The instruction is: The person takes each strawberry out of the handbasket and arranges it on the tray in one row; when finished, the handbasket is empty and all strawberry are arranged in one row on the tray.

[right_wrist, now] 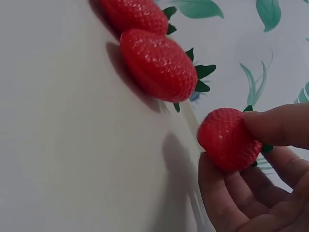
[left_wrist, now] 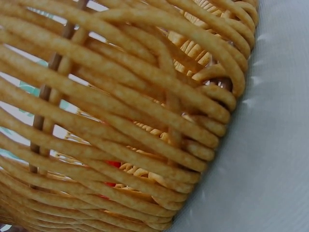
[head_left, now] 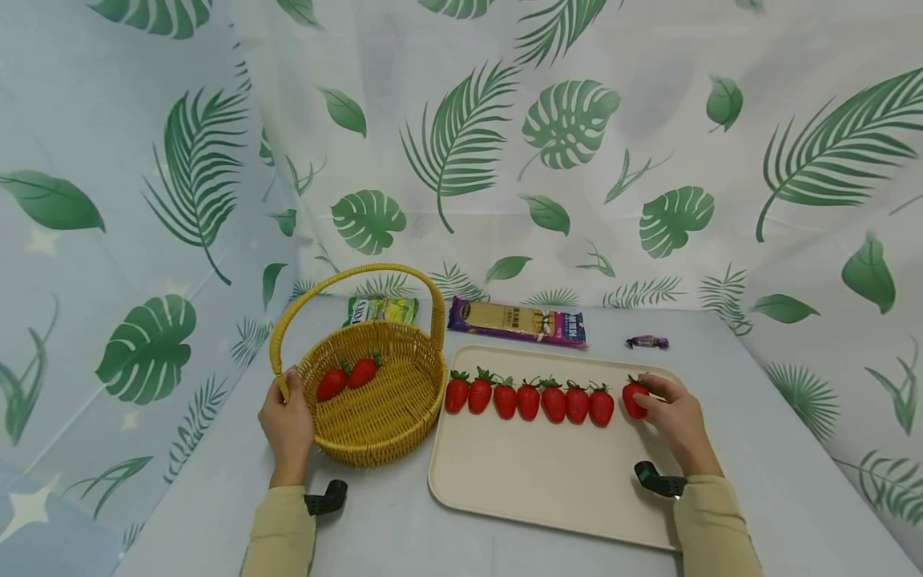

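Note:
My left hand (head_left: 287, 417) grips the yellow wicker basket (head_left: 378, 453) on its left side, where the arched handle meets the rim. Inside lie two strawberries, one (head_left: 332, 385) beside the other (head_left: 363, 372). Between thumb and fingers, my right hand (head_left: 676, 418) pinches a red strawberry (right_wrist: 226, 139) over the back right of the beige tray (head_left: 534, 473). A shadow on the tray in the right wrist view shows it raised a little. Several more strawberries stretch in a row along the tray's back, the nearest strawberry (head_left: 602, 407) just left of my right hand. Basket weave (left_wrist: 120, 92) hides my left fingers in the left wrist view.
Behind the basket lies a green snack packet (head_left: 382, 310). A long purple and gold package (head_left: 515, 322) sits behind the tray, with a small purple wrapped candy (head_left: 647, 342) to its right. Leaf-patterned cloth walls (head_left: 461, 240) rise at the back and sides.

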A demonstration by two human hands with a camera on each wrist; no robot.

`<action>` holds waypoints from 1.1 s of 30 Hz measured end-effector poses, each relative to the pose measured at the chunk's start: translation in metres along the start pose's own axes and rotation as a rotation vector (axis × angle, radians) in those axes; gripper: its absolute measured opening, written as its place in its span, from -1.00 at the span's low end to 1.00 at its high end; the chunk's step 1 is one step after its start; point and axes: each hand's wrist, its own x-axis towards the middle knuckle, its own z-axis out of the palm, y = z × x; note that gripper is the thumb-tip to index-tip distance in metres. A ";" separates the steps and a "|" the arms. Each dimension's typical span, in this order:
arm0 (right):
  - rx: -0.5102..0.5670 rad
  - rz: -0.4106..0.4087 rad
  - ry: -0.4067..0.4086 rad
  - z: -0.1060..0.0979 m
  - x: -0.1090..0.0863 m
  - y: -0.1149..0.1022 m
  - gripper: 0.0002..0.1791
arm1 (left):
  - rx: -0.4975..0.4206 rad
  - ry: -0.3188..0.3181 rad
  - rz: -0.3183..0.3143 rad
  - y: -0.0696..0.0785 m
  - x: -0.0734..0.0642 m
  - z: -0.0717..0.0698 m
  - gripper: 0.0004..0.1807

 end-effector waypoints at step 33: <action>-0.150 0.006 -0.119 0.000 0.000 0.005 -0.38 | 0.004 0.002 0.005 -0.002 0.001 0.000 -0.42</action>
